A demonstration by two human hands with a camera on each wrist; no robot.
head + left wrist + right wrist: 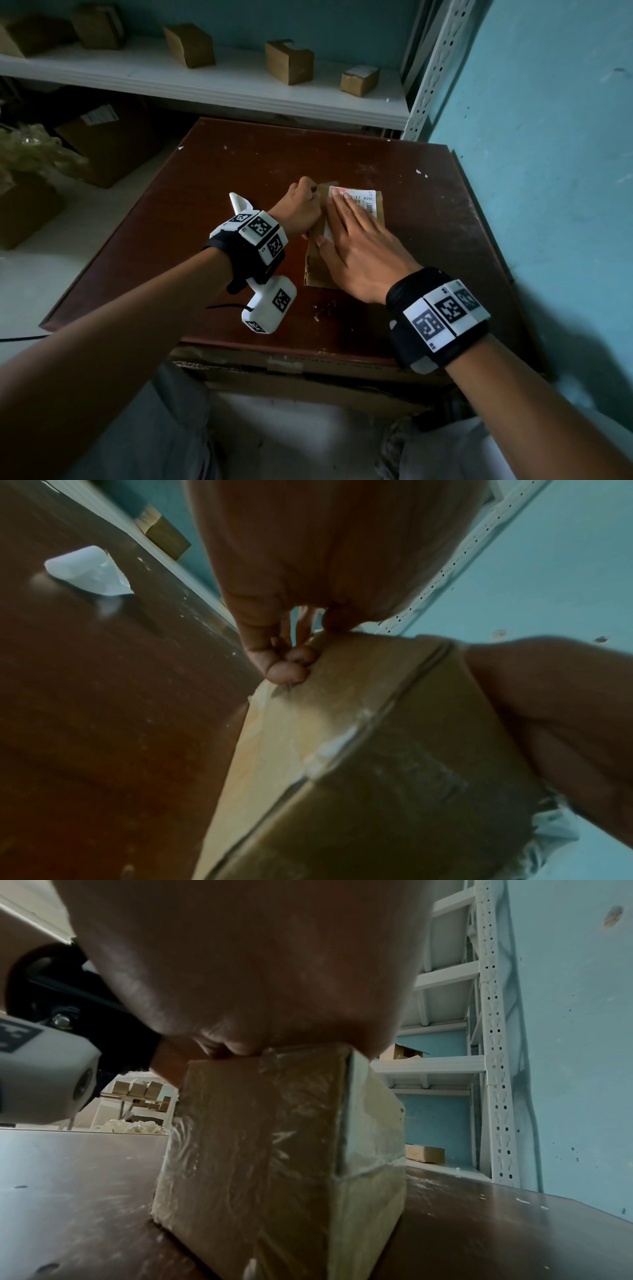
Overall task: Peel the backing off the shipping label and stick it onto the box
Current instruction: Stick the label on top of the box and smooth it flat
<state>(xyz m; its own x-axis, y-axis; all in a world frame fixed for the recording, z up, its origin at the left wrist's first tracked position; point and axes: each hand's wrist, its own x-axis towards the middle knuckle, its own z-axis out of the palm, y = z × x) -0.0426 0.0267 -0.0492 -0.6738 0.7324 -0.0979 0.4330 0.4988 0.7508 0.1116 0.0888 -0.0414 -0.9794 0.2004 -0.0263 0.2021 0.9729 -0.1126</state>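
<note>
My flat right hand [359, 253] presses the label [356, 202] onto the box [313, 270] on the bench [445, 240]; left hand [299, 209] grips the box's side. Uneven pressure could leave wrinkles, I judge.

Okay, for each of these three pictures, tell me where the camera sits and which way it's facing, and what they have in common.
Head: worn on the head, facing forward and down at the table; shows both forearms, the left hand at the box and the right hand flat on the label.
Left wrist: sits under the left wrist, facing along the palm to fingertips at the box's edge; the backing paper lies behind.
Right wrist: low under the right palm, facing the box's side and shelves.
Shared: all three show the box.
</note>
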